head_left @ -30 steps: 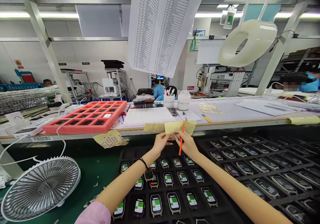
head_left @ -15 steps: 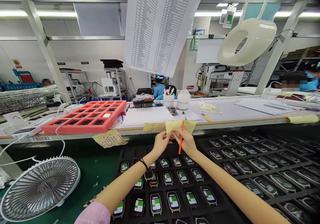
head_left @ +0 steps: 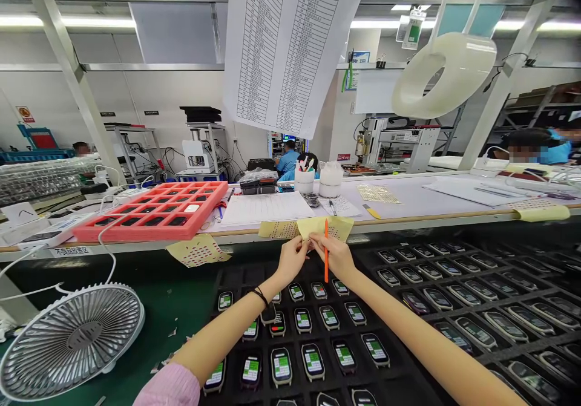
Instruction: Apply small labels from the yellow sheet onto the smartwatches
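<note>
Workshop interior, head view: a pale worktop [head_left: 413, 205] spans the scene. At its front edge, the left hand [head_left: 290, 259], fingers closed, pinches the lower edge of a yellow sheet [head_left: 307, 225]; the right hand [head_left: 340, 261], fingers curled shut, grips an orange stick [head_left: 326, 265]. Watches [head_left: 313, 360] lie below.

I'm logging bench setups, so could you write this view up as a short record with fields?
left hand: bent fingertips at the lower edge of a yellow sheet; any grip is hard to make out
right hand: holds an orange stick, fingertips close to the left hand's
below the hands: watches in a black tray, many screens lit green and white
on the bench: red tray with dark pieces in its compartments, white pen cup
left side: round fan
overhead: hanging printed paper
</note>
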`<state>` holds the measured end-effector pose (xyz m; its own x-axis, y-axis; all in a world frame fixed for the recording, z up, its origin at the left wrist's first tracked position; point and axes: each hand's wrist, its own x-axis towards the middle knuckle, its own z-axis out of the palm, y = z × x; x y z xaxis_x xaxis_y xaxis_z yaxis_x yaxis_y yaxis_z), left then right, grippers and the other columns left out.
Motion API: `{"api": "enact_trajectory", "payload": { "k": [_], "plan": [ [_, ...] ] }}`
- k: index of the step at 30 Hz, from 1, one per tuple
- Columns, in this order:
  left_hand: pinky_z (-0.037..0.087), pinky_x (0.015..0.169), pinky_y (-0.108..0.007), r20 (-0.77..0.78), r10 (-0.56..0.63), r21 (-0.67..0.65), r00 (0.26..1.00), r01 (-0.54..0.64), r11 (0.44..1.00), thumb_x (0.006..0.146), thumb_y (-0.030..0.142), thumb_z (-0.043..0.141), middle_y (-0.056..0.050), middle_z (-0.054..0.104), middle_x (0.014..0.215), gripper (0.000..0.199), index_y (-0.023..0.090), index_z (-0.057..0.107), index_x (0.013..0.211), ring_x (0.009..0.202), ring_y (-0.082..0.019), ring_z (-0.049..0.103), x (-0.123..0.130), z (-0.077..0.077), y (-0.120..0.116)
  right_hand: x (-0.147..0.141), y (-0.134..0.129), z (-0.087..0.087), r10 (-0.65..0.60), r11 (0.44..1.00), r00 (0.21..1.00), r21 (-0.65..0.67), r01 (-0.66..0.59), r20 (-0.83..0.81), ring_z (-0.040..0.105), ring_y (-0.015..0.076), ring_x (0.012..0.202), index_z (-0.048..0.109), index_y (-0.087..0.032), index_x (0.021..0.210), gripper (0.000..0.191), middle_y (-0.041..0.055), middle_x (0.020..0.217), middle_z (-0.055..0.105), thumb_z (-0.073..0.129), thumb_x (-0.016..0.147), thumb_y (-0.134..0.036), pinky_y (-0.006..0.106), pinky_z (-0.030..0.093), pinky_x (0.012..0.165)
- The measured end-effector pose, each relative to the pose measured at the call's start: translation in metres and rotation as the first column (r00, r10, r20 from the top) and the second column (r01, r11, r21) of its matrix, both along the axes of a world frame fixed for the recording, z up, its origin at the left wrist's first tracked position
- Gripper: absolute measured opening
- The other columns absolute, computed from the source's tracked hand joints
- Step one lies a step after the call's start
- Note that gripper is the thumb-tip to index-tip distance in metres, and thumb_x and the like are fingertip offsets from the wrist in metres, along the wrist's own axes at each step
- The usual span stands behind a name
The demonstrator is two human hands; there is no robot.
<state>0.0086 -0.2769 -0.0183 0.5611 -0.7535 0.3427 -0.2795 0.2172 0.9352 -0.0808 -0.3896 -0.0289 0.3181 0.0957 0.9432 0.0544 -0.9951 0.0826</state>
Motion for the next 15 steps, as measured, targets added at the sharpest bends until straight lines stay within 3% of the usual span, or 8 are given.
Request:
{"api": "enact_trajectory", "payload": {
  "k": [10, 11, 13, 15],
  "plan": [
    [0.040, 0.051, -0.008, 0.208, 0.062, 0.103, 0.976, -0.085, 0.991, 0.086, 0.036, 0.044, -0.004, 0.062, 0.078, 0.028, 0.013, 0.058, 0.079, 0.075, -0.011, 0.060, 0.003, -0.005, 0.000, -0.001, -0.001, 0.001, -0.040, 0.996, 0.999, -0.080, 0.041, 0.012, 0.058, 0.0065, 0.086, 0.058, -0.009, 0.097, 0.016, 0.0040, 0.096, 0.060, 0.054, 0.082, -0.012, 0.020, 0.053, 0.076],
    [0.040, 0.052, -0.009, 0.229, 0.050, 0.125, 0.972, -0.081, 0.989, 0.085, 0.034, 0.044, -0.004, 0.062, 0.082, 0.025, 0.014, 0.058, 0.082, 0.078, -0.011, 0.060, 0.006, -0.005, 0.002, -0.002, 0.000, 0.002, -0.034, 0.997, 0.999, -0.075, 0.035, 0.013, 0.057, 0.0058, 0.083, 0.058, -0.009, 0.095, 0.014, 0.0034, 0.092, 0.060, 0.055, 0.081, -0.011, 0.019, 0.052, 0.073],
    [0.043, 0.060, -0.013, 0.264, 0.019, 0.190, 0.964, -0.071, 0.979, 0.084, 0.028, 0.049, -0.003, 0.062, 0.099, 0.025, 0.019, 0.055, 0.107, 0.088, -0.012, 0.059, 0.012, -0.004, 0.014, -0.005, 0.002, 0.005, -0.016, 0.999, 1.000, -0.044, 0.017, 0.016, 0.055, 0.0044, 0.075, 0.058, -0.009, 0.093, 0.012, 0.0018, 0.083, 0.059, 0.055, 0.081, -0.011, 0.017, 0.050, 0.069],
    [0.047, 0.076, -0.022, 0.305, -0.005, 0.352, 0.952, -0.107, 0.930, 0.081, 0.025, 0.058, -0.003, 0.057, 0.112, 0.049, 0.021, 0.040, 0.126, 0.094, -0.014, 0.057, 0.019, -0.002, 0.036, -0.010, 0.007, 0.006, 0.015, 1.000, 1.000, 0.000, -0.015, 0.016, 0.053, 0.0030, 0.070, 0.058, -0.010, 0.094, 0.013, 0.0004, 0.075, 0.056, 0.054, 0.081, -0.010, 0.016, 0.049, 0.068]
  ]
}}
